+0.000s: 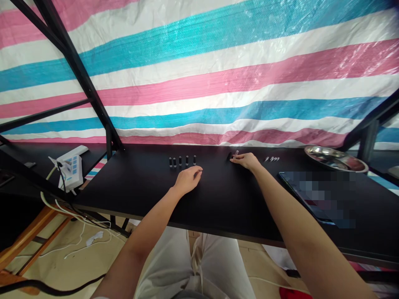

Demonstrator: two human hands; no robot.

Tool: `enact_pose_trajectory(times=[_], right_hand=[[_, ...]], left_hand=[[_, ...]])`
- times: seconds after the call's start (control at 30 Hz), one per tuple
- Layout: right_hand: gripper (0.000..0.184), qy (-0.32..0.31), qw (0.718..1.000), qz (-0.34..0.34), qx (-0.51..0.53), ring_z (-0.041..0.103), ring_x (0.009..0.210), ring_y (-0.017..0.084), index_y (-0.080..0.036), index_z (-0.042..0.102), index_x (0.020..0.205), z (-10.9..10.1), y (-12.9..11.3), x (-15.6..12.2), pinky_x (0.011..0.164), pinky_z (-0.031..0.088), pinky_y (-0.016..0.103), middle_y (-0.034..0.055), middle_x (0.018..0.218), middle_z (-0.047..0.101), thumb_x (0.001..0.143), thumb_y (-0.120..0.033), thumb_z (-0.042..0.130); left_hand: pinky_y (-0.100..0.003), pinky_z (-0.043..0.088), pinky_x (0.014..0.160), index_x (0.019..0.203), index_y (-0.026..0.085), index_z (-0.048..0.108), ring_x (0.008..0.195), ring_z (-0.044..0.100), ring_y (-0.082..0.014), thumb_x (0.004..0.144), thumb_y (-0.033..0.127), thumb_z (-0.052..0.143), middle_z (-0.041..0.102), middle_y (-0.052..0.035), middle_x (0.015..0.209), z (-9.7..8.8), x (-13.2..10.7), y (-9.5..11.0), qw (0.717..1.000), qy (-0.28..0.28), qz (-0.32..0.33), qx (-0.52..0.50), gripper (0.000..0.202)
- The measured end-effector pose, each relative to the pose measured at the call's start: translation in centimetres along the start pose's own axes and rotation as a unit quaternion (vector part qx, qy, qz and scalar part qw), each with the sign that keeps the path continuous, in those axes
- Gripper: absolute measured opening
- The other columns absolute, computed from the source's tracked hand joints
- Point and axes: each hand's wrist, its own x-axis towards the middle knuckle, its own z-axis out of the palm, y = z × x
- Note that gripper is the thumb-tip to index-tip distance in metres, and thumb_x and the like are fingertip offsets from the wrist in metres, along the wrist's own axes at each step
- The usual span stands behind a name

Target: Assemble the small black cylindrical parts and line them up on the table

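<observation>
Several small black cylinders with silvery lower ends point(180, 160) stand upright in a row on the black table point(149, 182). My left hand point(188, 180) rests just in front of the row's right end, fingers loosely bent, thumb apart, nothing seen in it. Farther right, my right hand point(247, 160) reaches toward the back of the table. Its fingertips are pinched at a small clear, pinkish tube point(236, 153). Small dark pieces point(230, 156) lie right beside those fingertips; their exact shape is too small to tell. Several small silvery pieces point(272, 159) lie right of my right wrist.
A round metal tray point(336, 158) sits at the back right, behind a dark tablet-like device point(307, 199), partly blurred out. A white power strip point(73, 170) with cables is at left. Black metal frame bars point(84, 83) and a striped plastic sheet point(218, 83) bound the table.
</observation>
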Motion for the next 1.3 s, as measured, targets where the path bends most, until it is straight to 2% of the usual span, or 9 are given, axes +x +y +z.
enact_pose_trajectory(times=[0.2, 0.33, 0.43, 0.53, 0.7, 0.83, 1.03, 1.17, 1.3], right_hand=[[0.040, -0.009, 0.999, -0.019, -0.042, 0.060, 0.061, 0.018, -0.016, 0.074, 0.088, -0.8, -0.7, -1.1, 0.057, 0.044, 0.027, 0.0032, 0.065, 0.066, 0.056, -0.039, 0.073], [0.029, 0.048, 0.993, -0.022, -0.107, 0.063, 0.070, 0.022, -0.018, 0.074, 0.080, -1.9, -1.7, -3.2, 0.059, 0.045, 0.029, 0.0076, 0.076, 0.069, 0.059, -0.038, 0.070], [0.025, 0.074, 0.985, -0.018, -0.157, 0.063, 0.073, 0.025, -0.018, 0.073, 0.076, -1.8, -3.7, -5.5, 0.060, 0.044, 0.032, 0.0108, 0.079, 0.069, 0.068, -0.040, 0.063], [0.022, 0.037, 0.987, -0.099, -0.118, 0.063, 0.074, 0.022, -0.020, 0.071, 0.079, 0.1, -6.4, -7.7, 0.065, 0.044, 0.030, 0.0079, 0.077, 0.069, 0.073, -0.037, 0.059], [0.027, -0.021, 0.973, -0.226, -0.049, 0.059, 0.078, 0.017, -0.019, 0.067, 0.094, 5.1, -10.7, -9.5, 0.072, 0.044, 0.030, 0.0044, 0.083, 0.066, 0.073, -0.035, 0.061], [0.031, -0.026, 0.979, -0.191, -0.062, 0.057, 0.087, 0.020, -0.020, 0.066, 0.093, 7.4, -13.1, -9.8, 0.072, 0.042, 0.032, 0.0052, 0.092, 0.063, 0.071, -0.041, 0.063], [0.024, -0.013, 0.989, -0.126, -0.082, 0.052, 0.098, 0.024, -0.020, 0.067, 0.090, 8.6, -14.6, -9.7, 0.079, 0.037, 0.038, 0.0059, 0.098, 0.062, 0.074, -0.037, 0.058], [0.018, 0.002, 0.991, -0.118, -0.063, 0.053, 0.095, 0.022, -0.021, 0.066, 0.083, 9.1, -14.7, -9.5, 0.077, 0.035, 0.036, 0.0047, 0.095, 0.063, 0.075, -0.033, 0.056], [0.018, 0.027, 0.991, -0.133, -0.015, 0.057, 0.083, 0.019, -0.021, 0.064, 0.079, 8.2, -14.7, -9.7, 0.075, 0.033, 0.033, 0.0020, 0.085, 0.065, 0.076, -0.035, 0.055]], left_hand=[[-0.023, 0.047, 0.069, 0.100, 0.021, 0.061, 0.068, 0.060, -0.0111, 0.085, 0.024, 0.045, 0.067, -0.0014, 0.089, -0.1, 0.0, 0.1, 1.000, 0.018, -0.017, 0.016, 0.022], [-0.021, 0.044, 0.064, 0.093, 0.021, 0.062, 0.062, 0.058, -0.0103, 0.085, 0.026, 0.045, 0.067, -0.0001, 0.080, -0.3, 0.1, 0.1, 0.997, 0.061, -0.050, 0.023, 0.020], [-0.020, 0.042, 0.061, 0.087, 0.020, 0.063, 0.059, 0.057, -0.0098, 0.085, 0.027, 0.044, 0.066, 0.0004, 0.072, -0.5, 0.2, 0.2, 0.992, 0.099, -0.074, 0.021, 0.020], [-0.021, 0.041, 0.060, 0.082, 0.019, 0.062, 0.057, 0.056, -0.0099, 0.085, 0.027, 0.044, 0.064, 0.0008, 0.067, -0.7, 0.3, 0.1, 0.987, 0.129, -0.092, 0.022, 0.020], [-0.020, 0.041, 0.060, 0.079, 0.019, 0.062, 0.057, 0.056, -0.0099, 0.085, 0.026, 0.044, 0.063, 0.0008, 0.064, -0.7, 0.4, -0.1, 0.985, 0.140, -0.100, 0.017, 0.021], [-0.020, 0.040, 0.059, 0.079, 0.018, 0.062, 0.057, 0.055, -0.0101, 0.084, 0.026, 0.044, 0.062, 0.0005, 0.063, -0.6, 0.4, -0.3, 0.986, 0.138, -0.090, 0.017, 0.020], [-0.019, 0.038, 0.056, 0.077, 0.018, 0.060, 0.052, 0.052, -0.0090, 0.085, 0.027, 0.043, 0.059, 0.0018, 0.059, -0.5, 0.3, -0.4, 0.987, 0.146, -0.068, 0.010, 0.020], [-0.019, 0.037, 0.055, 0.075, 0.018, 0.060, 0.051, 0.051, -0.0086, 0.084, 0.026, 0.044, 0.058, 0.0021, 0.058, -0.5, 0.3, -0.4, 0.987, 0.150, -0.062, 0.008, 0.020], [-0.020, 0.038, 0.056, 0.077, 0.018, 0.060, 0.050, 0.051, -0.0085, 0.085, 0.027, 0.044, 0.060, 0.0019, 0.060, -0.5, 0.3, -0.3, 0.988, 0.144, -0.059, -0.002, 0.020]])
